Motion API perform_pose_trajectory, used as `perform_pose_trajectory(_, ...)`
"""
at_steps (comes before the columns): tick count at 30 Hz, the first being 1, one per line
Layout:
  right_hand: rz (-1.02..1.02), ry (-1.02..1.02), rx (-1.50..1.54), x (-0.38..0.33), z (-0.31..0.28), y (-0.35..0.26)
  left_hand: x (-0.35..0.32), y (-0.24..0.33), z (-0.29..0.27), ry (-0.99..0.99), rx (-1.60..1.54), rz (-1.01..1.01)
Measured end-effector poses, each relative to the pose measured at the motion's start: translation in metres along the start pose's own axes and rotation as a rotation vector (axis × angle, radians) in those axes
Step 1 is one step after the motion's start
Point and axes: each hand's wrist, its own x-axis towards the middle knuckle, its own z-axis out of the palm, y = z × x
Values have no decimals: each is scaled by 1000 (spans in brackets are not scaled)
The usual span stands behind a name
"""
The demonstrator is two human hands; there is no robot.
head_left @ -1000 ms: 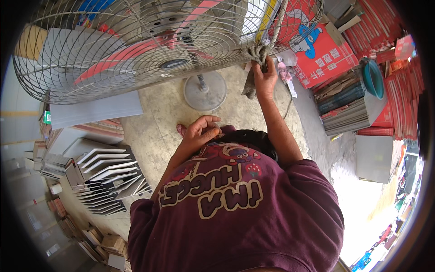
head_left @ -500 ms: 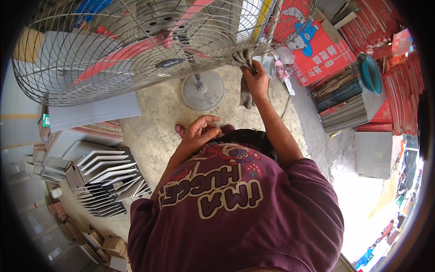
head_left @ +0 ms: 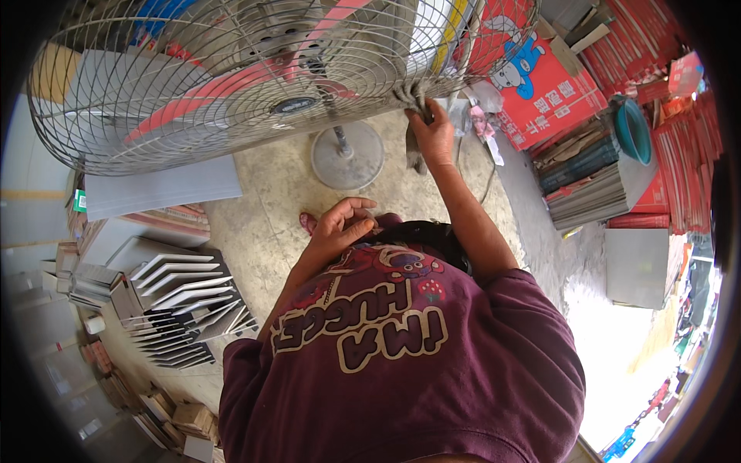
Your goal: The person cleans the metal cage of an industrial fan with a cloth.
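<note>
A large standing fan [head_left: 295,105] with red blades and a wire guard fills the upper left of the head view; its round base [head_left: 347,171] rests on the floor. My right hand [head_left: 434,139] is closed round a grey cloth [head_left: 415,153] at the guard's lower right edge. Part of the cloth is pressed on the wires, while its loose end hangs below my fingers. In front of my body my left hand [head_left: 344,224] is held with its fingers loosely bent and thumb apart, and I see nothing in it. It is away from the fan.
Red printed cardboard [head_left: 552,96] leans at the upper right, near stacked boards and a teal basin [head_left: 633,131]. A grey box [head_left: 637,265] stands on the right. To my left is a rack of panels [head_left: 181,297], with a flat grey sheet [head_left: 162,187] under the fan.
My right hand and the cloth have shifted slightly left and up along the guard's edge. My left hand is in the same place.
</note>
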Motion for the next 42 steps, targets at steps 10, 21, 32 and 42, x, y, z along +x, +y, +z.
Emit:
perform_pose_trajectory(10,-58,-96,-170,-3,0,-16,-3,-4,-5,11,0,23)
perform_pose_trajectory(21,-283,48,258,-6,-2,-70,-1,2,-7,28,2,-16)
perform_pose_trajectory(32,-125,-35,166,-6,18,-31,0,6,-11,44,-13,-28)
perform_pose_trajectory(42,11,-270,-246,-8,16,-15,6,2,-14,32,-8,12)
